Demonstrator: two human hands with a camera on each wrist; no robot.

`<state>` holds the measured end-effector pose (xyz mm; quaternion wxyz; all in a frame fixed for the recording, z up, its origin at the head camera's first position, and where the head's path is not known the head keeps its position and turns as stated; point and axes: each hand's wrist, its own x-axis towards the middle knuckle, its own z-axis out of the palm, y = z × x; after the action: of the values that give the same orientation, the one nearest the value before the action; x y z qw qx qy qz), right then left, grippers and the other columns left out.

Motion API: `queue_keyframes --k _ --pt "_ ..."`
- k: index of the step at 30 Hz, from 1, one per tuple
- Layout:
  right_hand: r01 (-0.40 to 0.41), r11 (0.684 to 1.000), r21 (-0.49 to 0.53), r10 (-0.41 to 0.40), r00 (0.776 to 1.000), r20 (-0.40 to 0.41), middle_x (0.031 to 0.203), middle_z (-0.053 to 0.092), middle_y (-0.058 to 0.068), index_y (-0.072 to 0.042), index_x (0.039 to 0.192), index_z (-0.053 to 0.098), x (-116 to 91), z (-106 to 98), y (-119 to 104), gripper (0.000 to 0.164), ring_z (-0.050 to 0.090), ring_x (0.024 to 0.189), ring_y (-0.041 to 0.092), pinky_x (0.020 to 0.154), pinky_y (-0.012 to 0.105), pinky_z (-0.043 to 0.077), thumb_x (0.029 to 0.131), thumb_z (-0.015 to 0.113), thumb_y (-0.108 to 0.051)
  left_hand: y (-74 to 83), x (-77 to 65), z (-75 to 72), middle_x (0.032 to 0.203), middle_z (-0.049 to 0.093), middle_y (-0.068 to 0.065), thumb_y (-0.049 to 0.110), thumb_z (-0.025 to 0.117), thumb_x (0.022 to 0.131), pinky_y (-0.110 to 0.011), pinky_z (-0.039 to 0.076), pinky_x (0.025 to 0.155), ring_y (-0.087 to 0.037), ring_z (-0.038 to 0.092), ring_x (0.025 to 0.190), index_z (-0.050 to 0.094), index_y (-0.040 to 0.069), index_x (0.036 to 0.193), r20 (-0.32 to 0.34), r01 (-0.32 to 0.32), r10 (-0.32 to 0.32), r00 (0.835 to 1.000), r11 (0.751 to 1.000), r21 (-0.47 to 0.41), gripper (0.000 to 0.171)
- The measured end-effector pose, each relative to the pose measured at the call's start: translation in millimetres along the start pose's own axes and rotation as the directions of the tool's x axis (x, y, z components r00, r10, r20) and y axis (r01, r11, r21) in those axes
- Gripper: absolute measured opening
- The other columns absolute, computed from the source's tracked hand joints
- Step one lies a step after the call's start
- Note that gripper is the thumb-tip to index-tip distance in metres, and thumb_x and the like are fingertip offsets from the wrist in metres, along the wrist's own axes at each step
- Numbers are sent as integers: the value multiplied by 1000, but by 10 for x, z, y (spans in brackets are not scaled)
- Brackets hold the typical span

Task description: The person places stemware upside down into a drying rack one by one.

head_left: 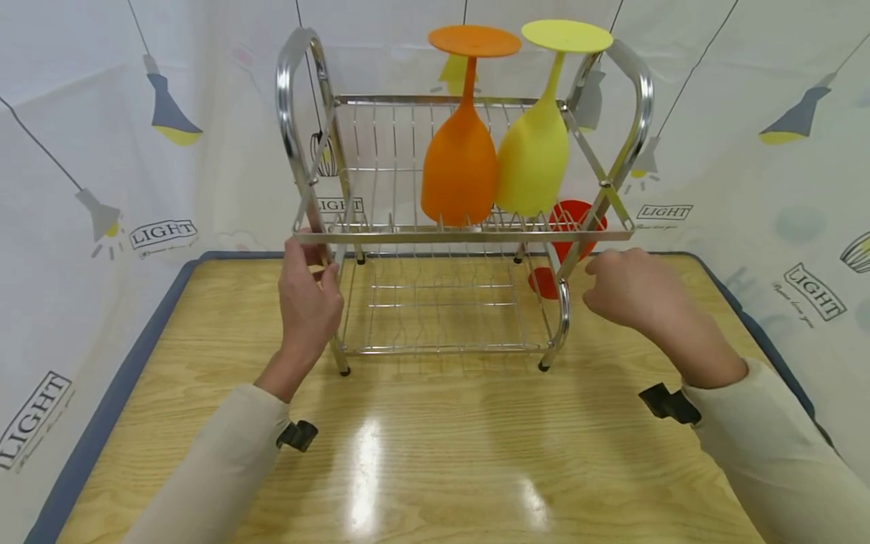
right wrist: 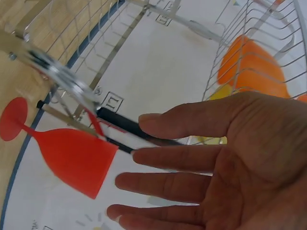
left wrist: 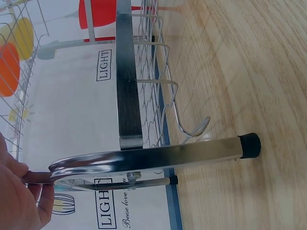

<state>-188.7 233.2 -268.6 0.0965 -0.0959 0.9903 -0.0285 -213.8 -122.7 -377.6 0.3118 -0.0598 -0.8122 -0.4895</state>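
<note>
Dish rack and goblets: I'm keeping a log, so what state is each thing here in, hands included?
Dish rack: standing upright on the table.
Orange goblet: upside down on the upper tier.
Yellow goblet: upside down beside the orange one.
Red goblet: upright, bowl uppermost.
Left hand: gripping the rack's left side.
Right hand: fingers extended near the rack; contact unclear.

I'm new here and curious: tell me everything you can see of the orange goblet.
The orange goblet is opaque and plastic-looking, with a broad round foot, slender stem and deep bowl. It stands upside down on the upper tier of the metal rack, foot up. Its bowl sits right beside the yellow goblet; whether they touch is hard to tell. Neither the left hand nor the right hand touches it.
</note>
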Motion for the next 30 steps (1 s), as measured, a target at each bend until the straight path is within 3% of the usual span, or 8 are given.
queue_keyframes --k 2,4,8,16,19,23,26,30 --pt "-21 1000 11 21 1000 1 69 56 13 5 111 66 60 20 69 33 39 53 19 45 29 31 82 57 -8 -4 -2 -2 107 56 -23 -10 54 90 -41 57 81 -33 60 97 44 -5 127 0 3 -3 1000 1000 3 38" --pt "-46 998 32 46 999 0 89 65 23 9 121 61 121 42 135 43 53 62 28 49 35 43 84 60 -14 -6 -4 -2 107 56 -23 -10 54 90 -41 57 81 -33 60 97 44 -6 127 2 4 -4 1000 1000 7 38" --pt "-81 995 60 82 996 -23 121 59 33 13 128 54 224 83 250 56 62 88 45 66 50 52 86 64 -23 -10 -5 -2 107 56 -23 -11 53 90 -42 57 80 -33 60 96 44 -6 127 -1 0 0 1000 1000 8 38" --pt "-120 979 166 143 981 -131 101 66 32 3 141 40 337 132 320 69 62 72 37 60 48 50 84 70 -23 -10 0 -2 107 56 -24 -11 53 90 -42 57 79 -33 60 97 44 -7 126 -6 -15 15 1000 1000 6 38" --pt "-141 974 178 169 974 -154 96 66 32 5 139 39 367 163 346 69 60 72 38 58 47 49 85 70 -25 -11 -1 -3 108 55 -24 -10 54 90 -42 57 80 -33 60 97 44 -7 127 -4 -16 16 1000 1000 6 38" --pt "-157 965 212 203 954 -220 105 62 34 8 132 45 419 219 391 65 61 80 43 60 50 51 85 72 -29 -13 0 -2 109 55 -23 -11 54 90 -41 57 82 -32 59 99 44 -6 126 -2 -11 11 1000 1000 -3 38" --pt "-126 960 250 199 935 -293 118 57 32 0 131 49 463 259 429 60 59 92 49 67 57 52 84 73 -30 -21 4 0 109 55 -23 -11 54 90 -41 57 83 -31 58 101 44 -5 126 3 -2 2 1000 1000 -9 37" --pt "-126 939 320 229 924 -306 125 53 30 -2 130 48 516 285 476 62 54 102 54 70 61 50 85 72 -39 -23 7 -4 109 55 -22 -11 53 91 -42 57 82 -31 59 99 45 -4 126 9 14 -13 1000 1000 -8 37"
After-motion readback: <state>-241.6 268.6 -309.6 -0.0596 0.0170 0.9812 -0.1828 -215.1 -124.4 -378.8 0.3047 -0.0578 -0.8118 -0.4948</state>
